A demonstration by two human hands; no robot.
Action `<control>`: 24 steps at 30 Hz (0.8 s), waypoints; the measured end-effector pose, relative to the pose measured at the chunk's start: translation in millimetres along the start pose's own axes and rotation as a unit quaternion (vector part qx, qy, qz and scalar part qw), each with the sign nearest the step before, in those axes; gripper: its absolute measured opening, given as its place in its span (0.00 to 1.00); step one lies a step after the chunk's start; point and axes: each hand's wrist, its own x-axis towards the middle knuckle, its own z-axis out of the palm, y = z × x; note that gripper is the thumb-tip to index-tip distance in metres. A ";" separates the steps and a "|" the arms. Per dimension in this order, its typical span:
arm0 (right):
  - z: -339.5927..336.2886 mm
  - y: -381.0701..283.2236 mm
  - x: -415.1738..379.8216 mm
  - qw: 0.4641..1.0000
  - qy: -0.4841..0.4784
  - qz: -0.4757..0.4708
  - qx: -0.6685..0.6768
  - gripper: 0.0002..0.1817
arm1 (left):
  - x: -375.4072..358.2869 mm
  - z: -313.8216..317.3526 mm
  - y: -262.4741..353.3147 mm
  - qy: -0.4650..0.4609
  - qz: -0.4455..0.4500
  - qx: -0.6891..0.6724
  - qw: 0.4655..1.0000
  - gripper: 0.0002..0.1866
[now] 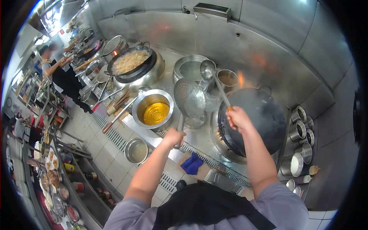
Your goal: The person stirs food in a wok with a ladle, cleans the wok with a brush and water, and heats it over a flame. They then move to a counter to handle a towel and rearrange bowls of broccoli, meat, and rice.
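My left hand (174, 138) is closed round the handle of a large perforated skimmer (186, 94), whose bowl hangs between the oil pot and the big wok. My right hand (237, 119) grips the wooden end of a long ladle (208, 70); its metal bowl is over the edge of a wide steel basin (184, 63). Below and right of that hand, a dark, steaming wok (257, 119) sits on a burner with flame at its left edge. Near the skimmer, a clear stream or splash shows over the stove top. Yellow oil (156, 113) lies in a steel pot (168, 96).
At the back left, a second wok (151, 67) holds pale, foamy contents. Small steel containers (297, 165) line the right side. A blue cloth (191, 164) lies at the front edge by a small pot (137, 150). A person in a dark apron (65, 78) stands far left.
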 end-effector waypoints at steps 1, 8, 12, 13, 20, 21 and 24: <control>-1.1 -4.9 10.0 0.999 0.010 -0.024 -0.019 0.08 | -11.8 -1.1 -5.2 0.033 0.024 0.089 0.995 0.13; 35.4 -27.2 131.7 0.982 0.101 -0.053 -0.150 0.06 | -38.9 2.0 -24.2 0.013 -0.038 0.132 0.990 0.14; 57.8 -20.1 185.5 0.950 0.106 -0.048 -0.291 0.07 | -36.0 1.6 -26.1 -0.074 -0.115 -0.023 0.990 0.11; 58.3 -22.8 185.2 0.999 0.032 -0.003 -0.023 0.07 | -32.0 -1.2 -29.8 -0.086 -0.128 -0.059 0.986 0.10; 48.4 -27.2 137.2 0.874 -0.088 0.115 0.463 0.07 | -20.8 -25.8 -61.8 -0.196 -0.213 -0.167 0.943 0.09; 41.8 -27.4 121.8 0.861 -0.112 0.122 0.482 0.06 | -19.6 -25.6 -72.9 -0.182 -0.210 -0.164 0.947 0.11; 19.7 -30.5 62.8 0.849 -0.121 0.095 0.506 0.08 | -30.3 -18.2 -86.1 -0.115 -0.167 -0.136 0.970 0.15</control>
